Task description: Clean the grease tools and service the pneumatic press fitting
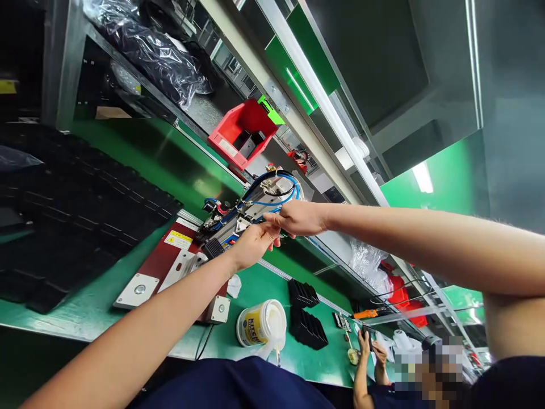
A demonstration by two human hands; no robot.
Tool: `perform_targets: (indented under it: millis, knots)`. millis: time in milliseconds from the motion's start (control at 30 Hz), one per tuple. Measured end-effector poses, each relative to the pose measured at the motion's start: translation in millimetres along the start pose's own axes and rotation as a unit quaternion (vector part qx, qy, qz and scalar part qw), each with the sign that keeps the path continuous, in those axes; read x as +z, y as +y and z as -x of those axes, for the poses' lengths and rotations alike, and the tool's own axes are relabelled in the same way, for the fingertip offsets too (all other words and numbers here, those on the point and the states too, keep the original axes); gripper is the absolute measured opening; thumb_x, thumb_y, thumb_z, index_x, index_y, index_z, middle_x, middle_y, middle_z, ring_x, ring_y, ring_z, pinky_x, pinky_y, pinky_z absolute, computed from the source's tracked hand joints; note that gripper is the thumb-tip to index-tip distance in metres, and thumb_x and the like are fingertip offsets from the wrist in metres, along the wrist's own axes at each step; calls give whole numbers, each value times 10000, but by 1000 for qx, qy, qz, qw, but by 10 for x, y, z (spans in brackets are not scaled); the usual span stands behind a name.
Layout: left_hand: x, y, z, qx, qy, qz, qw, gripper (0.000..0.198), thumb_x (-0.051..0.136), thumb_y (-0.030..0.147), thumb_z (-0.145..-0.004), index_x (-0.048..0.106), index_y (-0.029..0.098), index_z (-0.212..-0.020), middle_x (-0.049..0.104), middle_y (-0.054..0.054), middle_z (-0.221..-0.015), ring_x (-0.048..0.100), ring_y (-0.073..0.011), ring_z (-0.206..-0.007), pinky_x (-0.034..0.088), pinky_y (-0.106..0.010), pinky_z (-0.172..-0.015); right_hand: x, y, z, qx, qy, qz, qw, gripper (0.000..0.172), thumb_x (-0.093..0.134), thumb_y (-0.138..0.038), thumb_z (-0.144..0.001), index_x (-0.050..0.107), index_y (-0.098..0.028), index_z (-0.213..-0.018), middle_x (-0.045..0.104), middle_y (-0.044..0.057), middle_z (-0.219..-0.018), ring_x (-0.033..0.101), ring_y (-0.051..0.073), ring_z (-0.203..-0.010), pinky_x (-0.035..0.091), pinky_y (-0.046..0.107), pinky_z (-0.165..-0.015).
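Observation:
My left hand (254, 244) and my right hand (301, 218) meet at the middle of the view, fingertips together, in front of a machine with blue and black hoses (275, 190). The fingers of both are pinched closed. Whatever lies between them is too small or too hidden to make out. Below my left hand is the dark red machine base (159, 258) with a yellow warning label and metal blocks that carry round buttons.
A white tub (261, 324) and black trays (309, 326) stand on the green bench (97, 304). A red bin (242, 133) holds dark parts above. Black trays (85, 210) fill the left. A person's hands (372, 352) hold a dark object at lower right.

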State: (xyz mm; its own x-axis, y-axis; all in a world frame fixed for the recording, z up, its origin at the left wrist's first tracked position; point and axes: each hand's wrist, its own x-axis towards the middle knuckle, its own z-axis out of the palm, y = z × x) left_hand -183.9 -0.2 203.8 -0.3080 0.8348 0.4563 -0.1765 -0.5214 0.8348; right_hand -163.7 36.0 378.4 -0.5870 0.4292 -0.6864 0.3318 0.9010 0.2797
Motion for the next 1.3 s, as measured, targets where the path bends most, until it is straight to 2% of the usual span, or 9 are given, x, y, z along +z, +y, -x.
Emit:
perform_targets:
  millis: [200, 400, 600, 733, 833, 933, 1033, 1100, 1300]
  knots:
    - [64, 40, 40, -11, 60, -98, 993, 322, 323, 376, -903, 471, 192, -684, 526, -13, -674, 472, -138, -626, 408, -274, -599, 40, -69, -10, 43, 46, 31, 998, 655, 386, -661, -880, 698, -155, -605, 563, 27, -524, 527, 126, -568, 432, 269, -638]
    - [107, 145, 39, -31, 59, -162, 985, 373, 303, 453, -900, 458, 205, -667, 474, 7, -618, 445, -144, -597, 374, -278, -577, 32, -101, -21, 85, 52, 42, 994, 716, 327, -716, -863, 694, -147, -631, 588, 49, -577, 527, 131, -548, 415, 274, -585]
    - [149, 144, 20, -11, 102, -191, 976, 354, 297, 407, -915, 522, 193, -746, 543, -23, -682, 530, -171, -712, 439, -285, -649, 90, -49, -8, 19, 106, 133, 985, 770, 252, -701, -892, 722, -113, -730, 652, 127, -668, 597, 203, -650, 420, 313, -621]
    - [162, 139, -1, 12, 99, -192, 976, 341, 328, 392, -911, 499, 196, -690, 545, -29, -673, 560, -179, -791, 469, -281, -714, 193, 38, 13, -26, 156, 180, 971, 726, 257, -630, -930, 716, -83, -797, 668, 177, -748, 624, 264, -728, 424, 351, -669]
    - [154, 151, -14, 25, 84, -204, 975, 355, 334, 396, -912, 486, 197, -661, 544, -33, -659, 570, -195, -820, 474, -296, -761, 347, 185, 102, -92, 228, 188, 951, 634, 259, -549, -963, 684, -84, -891, 660, 168, -796, 608, 256, -781, 427, 358, -711]
    - [150, 150, -16, 13, 86, -213, 973, 357, 314, 432, -920, 485, 191, -721, 544, -20, -677, 546, -175, -716, 460, -298, -702, 607, 372, 244, -183, 369, 196, 890, 474, 285, -435, -986, 609, -105, -1091, 631, 174, -1031, 548, 253, -980, 411, 369, -822]
    - [157, 123, -8, -17, 103, -211, 972, 394, 261, 468, -938, 478, 190, -762, 526, -1, -670, 506, -148, -636, 439, -286, -649, 893, 491, 308, -86, 460, 163, 869, 509, 300, -518, -961, 598, -117, -1059, 617, 162, -1025, 523, 260, -973, 406, 356, -774]
    - [159, 104, -4, -25, 105, -204, 973, 404, 268, 477, -940, 502, 183, -792, 549, -11, -706, 530, -153, -674, 449, -287, -668, 1019, 502, 265, -23, 438, 134, 889, 593, 286, -617, -927, 605, -120, -968, 625, 143, -928, 550, 251, -878, 394, 324, -670]
    - [137, 95, -12, -15, 98, -192, 976, 389, 304, 434, -946, 587, 169, -915, 642, -47, -890, 586, -177, -903, 466, -294, -837, 1004, 399, 19, -12, 359, 80, 930, 631, 209, -605, -947, 595, -107, -989, 672, 148, -927, 648, 240, -777, 392, 297, -617]
